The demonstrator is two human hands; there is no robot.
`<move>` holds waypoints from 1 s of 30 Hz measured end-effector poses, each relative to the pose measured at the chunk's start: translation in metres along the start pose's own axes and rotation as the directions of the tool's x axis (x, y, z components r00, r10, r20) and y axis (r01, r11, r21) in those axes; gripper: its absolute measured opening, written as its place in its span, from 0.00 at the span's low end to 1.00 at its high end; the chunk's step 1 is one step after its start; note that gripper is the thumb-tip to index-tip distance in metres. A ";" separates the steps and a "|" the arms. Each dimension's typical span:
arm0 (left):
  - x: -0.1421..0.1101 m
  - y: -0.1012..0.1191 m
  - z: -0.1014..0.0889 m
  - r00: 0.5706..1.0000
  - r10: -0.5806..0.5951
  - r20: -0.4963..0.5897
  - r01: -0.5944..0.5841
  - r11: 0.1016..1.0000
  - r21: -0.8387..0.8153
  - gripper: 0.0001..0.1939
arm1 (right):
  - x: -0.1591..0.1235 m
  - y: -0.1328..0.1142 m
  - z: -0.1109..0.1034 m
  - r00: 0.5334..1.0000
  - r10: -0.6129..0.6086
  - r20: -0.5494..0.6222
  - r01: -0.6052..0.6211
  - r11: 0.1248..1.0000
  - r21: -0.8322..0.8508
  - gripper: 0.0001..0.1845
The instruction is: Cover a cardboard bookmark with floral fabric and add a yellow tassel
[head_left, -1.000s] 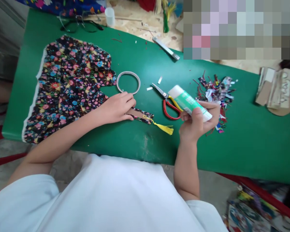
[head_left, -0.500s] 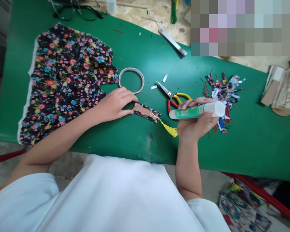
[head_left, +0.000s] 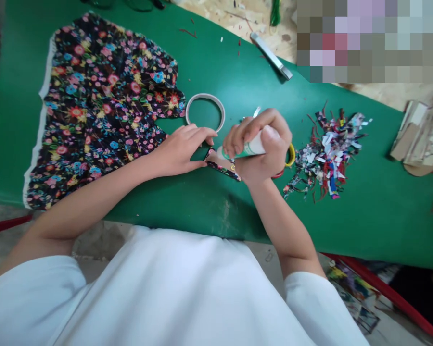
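A small bookmark (head_left: 222,168) with a tan middle and dark floral fabric edges lies on the green table. My left hand (head_left: 178,150) holds its left end, thumb on the near corner and fingers at the far side. My right hand (head_left: 265,149) is wrapped around a green-and-white glue bottle (head_left: 253,144), tilted with its tip down at the bookmark's upper face. Whether the tip touches is hard to see. A bit of yellow loop shows on the bookmark; its tassel is hidden behind my right hand. Scissors (head_left: 290,154) with yellow and red handles are mostly covered by that hand.
Dark floral fabric (head_left: 101,105) spreads across the left. A tape roll (head_left: 205,113) lies just beyond my left hand. A metal clipper-like tool (head_left: 271,56) lies at the far edge. Scraps (head_left: 330,149) are piled right; cardboard pieces (head_left: 420,137) sit farther right.
My right hand has swung left and turned over, bringing the glue bottle from above the scissors to the bookmark. My left hand stays at the bookmark's end. The view has shifted slightly.
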State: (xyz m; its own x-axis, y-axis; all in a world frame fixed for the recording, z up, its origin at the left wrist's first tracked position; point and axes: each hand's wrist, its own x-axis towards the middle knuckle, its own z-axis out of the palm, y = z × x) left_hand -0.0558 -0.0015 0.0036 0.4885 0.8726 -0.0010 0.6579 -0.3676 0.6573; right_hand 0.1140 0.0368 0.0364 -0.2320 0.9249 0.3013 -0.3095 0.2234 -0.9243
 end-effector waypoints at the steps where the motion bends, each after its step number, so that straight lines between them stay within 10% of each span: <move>1: 0.000 0.000 0.001 1.000 -0.012 0.003 0.012 1.000 0.003 0.27 | 0.000 0.004 0.003 1.000 -0.012 0.021 0.012 1.000 -0.007 0.24; 16: 0.004 -0.001 0.006 0.999 -0.046 0.007 0.046 0.999 0.024 0.23 | -0.011 0.040 -0.003 0.989 0.110 0.102 -0.081 0.964 -0.254 0.33; 30: 0.005 0.014 0.010 0.988 -0.153 -0.019 0.153 0.988 0.021 0.20 | -0.008 0.038 -0.009 0.979 0.066 0.194 -0.046 0.993 -0.106 0.30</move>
State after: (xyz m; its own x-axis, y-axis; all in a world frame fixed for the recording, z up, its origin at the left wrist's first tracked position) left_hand -0.0387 -0.0054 0.0054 0.3711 0.9245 -0.0872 0.7369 -0.2361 0.6334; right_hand 0.1128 0.0410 -0.0030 -0.4262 0.8604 0.2794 -0.1988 0.2122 -0.9568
